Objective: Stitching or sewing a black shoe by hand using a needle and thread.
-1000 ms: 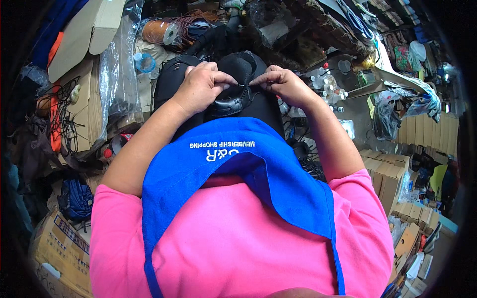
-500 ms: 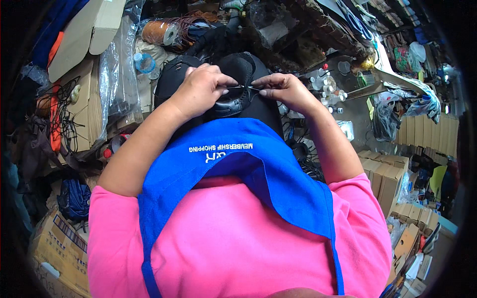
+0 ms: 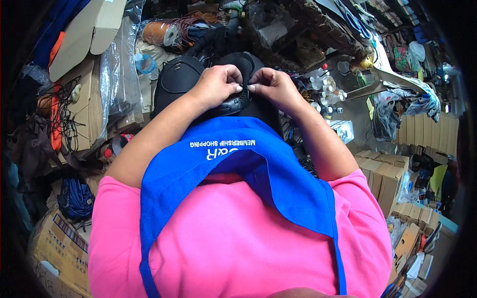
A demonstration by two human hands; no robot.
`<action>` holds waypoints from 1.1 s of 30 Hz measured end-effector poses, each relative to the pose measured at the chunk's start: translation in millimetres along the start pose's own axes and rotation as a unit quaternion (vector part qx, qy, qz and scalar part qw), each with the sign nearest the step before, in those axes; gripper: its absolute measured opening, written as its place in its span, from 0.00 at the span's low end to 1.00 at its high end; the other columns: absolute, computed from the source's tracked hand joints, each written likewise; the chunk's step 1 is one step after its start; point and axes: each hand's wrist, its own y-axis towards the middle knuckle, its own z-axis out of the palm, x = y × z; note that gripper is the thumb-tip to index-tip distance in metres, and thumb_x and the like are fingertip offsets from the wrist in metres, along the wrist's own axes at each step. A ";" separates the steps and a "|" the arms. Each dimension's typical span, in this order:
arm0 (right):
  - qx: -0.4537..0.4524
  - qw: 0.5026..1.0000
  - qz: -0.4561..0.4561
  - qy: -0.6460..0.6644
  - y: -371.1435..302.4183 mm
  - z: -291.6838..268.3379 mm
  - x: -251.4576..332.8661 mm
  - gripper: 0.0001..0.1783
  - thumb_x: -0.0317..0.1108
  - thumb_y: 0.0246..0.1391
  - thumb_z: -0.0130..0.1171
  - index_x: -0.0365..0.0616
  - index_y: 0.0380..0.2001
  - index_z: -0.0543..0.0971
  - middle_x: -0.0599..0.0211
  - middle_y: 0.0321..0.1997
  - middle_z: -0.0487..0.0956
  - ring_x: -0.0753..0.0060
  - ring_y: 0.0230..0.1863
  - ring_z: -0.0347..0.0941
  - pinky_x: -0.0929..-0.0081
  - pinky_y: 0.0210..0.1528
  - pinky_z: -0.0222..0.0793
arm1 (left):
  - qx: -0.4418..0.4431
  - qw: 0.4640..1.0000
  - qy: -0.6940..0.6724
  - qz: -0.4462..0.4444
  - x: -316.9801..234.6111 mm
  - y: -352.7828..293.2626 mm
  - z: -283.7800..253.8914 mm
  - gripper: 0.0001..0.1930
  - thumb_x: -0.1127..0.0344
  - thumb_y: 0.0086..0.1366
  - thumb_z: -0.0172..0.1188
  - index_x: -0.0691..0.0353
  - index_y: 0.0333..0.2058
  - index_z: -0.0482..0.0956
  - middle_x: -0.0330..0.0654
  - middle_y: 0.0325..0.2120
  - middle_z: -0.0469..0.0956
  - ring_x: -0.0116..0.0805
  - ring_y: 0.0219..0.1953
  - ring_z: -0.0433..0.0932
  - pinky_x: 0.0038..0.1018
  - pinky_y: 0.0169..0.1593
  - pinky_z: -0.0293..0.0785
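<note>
One black shoe between and beneath both hands

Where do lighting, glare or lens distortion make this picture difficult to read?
Head view: the black, partly glossy item at the bare left hand and bare right hand shows dark on dark, hiding detail; head view: crinkled clear plastic sheeting catches pale glare; head view: the fisheye corners fall to black.

Fisheye head cam's looking down from up close, the pink shirt filling the near side, left hand and right hand sitting a bit farther out.
</note>
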 end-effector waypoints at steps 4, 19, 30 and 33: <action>0.013 0.995 0.004 -0.099 3.3 -5.5 11.3 0.06 0.28 0.48 0.65 0.39 0.28 0.78 0.75 0.27 0.76 0.86 0.32 0.69 0.82 0.36 0.66 | -0.002 0.986 0.140 0.094 -12.3 1.7 -11.9 0.04 0.69 0.53 0.62 0.62 0.27 0.79 0.43 0.24 0.79 0.36 0.29 0.78 0.30 0.35 0.71; 0.018 1.000 0.024 0.006 0.0 -15.6 -1.7 0.10 0.34 0.46 0.68 0.41 0.23 0.77 0.77 0.25 0.73 0.85 0.28 0.66 0.83 0.32 0.62 | -0.036 0.932 0.313 0.179 -19.7 -9.3 -27.1 0.06 0.63 0.53 0.62 0.56 0.28 0.81 0.39 0.27 0.76 0.40 0.38 0.75 0.38 0.43 0.67; 0.019 0.999 0.043 0.004 -6.9 -31.1 -9.9 0.11 0.33 0.46 0.68 0.40 0.23 0.76 0.75 0.28 0.68 0.82 0.31 0.66 0.82 0.35 0.62 | 0.034 0.917 0.349 0.190 -13.9 -12.7 -37.3 0.02 0.69 0.58 0.55 0.54 0.31 0.72 0.39 0.31 0.71 0.43 0.41 0.71 0.41 0.42 0.63; 0.012 0.997 0.013 0.075 -12.0 -24.1 -13.0 0.11 0.33 0.46 0.68 0.40 0.25 0.76 0.75 0.32 0.68 0.82 0.33 0.66 0.82 0.37 0.63 | 0.032 0.919 0.352 0.173 -21.1 -14.6 -32.9 0.02 0.70 0.57 0.53 0.57 0.31 0.72 0.43 0.29 0.74 0.46 0.39 0.74 0.41 0.41 0.66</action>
